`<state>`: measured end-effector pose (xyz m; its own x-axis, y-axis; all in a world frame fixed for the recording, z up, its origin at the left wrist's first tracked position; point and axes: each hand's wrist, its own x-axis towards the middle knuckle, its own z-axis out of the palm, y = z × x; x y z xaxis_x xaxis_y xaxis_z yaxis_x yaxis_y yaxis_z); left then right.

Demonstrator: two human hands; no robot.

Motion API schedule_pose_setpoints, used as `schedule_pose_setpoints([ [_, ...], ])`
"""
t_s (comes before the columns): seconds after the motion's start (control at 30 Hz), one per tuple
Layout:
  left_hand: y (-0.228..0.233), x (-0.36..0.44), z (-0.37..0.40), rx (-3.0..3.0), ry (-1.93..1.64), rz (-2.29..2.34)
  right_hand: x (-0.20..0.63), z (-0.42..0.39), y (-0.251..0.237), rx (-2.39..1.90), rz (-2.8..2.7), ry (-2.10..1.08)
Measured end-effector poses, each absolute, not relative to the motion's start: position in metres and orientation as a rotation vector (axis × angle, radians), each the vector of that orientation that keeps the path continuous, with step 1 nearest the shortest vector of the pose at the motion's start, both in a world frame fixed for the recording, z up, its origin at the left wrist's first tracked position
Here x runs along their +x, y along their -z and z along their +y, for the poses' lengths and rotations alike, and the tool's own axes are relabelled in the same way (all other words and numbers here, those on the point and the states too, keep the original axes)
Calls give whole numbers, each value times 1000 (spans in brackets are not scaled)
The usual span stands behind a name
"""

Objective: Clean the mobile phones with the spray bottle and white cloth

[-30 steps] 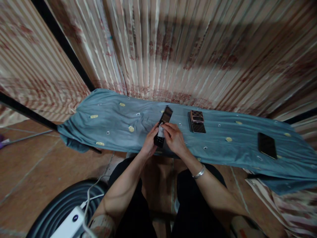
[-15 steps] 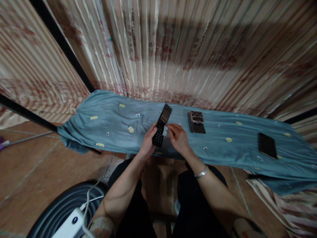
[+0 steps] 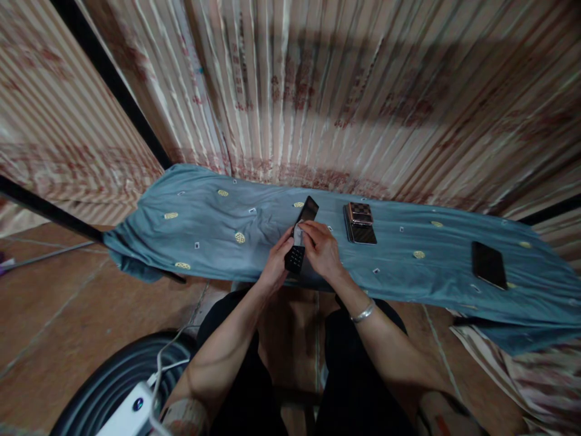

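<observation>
My left hand (image 3: 275,261) grips an open black flip phone (image 3: 301,240) by its keypad half, over the near edge of a table covered with a blue-grey cloth (image 3: 213,224). My right hand (image 3: 321,248) pinches a small white wipe (image 3: 297,234) and presses it against the phone near its hinge. The phone's screen half tilts up and away from me. A silver bracelet sits on my right wrist.
A stack of checker-patterned folded phones (image 3: 360,222) lies just right of my hands. A black smartphone (image 3: 489,264) lies flat farther right on the cloth. Striped curtains (image 3: 345,91) hang behind the table. A white device with cables (image 3: 131,412) sits at bottom left.
My right hand drew off to the right of the phone half a second ago, and has come back onto it with the wipe. The left hand has kept its hold.
</observation>
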<state>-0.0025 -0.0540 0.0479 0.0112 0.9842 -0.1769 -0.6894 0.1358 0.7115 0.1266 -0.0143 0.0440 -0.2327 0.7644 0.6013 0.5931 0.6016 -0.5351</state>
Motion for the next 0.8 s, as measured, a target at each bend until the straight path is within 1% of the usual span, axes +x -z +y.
schedule_pose_setpoints([
  [0.17,-46,1,-55,502,-1348,775,131,-12,-47,-1076,-1951,-195],
  [0.4,-46,1,-57,526,-1352,784,134,-7,-44,-1065,-2001,-36],
  [0.63,-45,4,-63,558,-1252,796,148,16,-47,-1157,-1940,65],
  [0.8,-43,5,-62,575,-1230,809,154,23,-48,-1233,-1924,67],
])
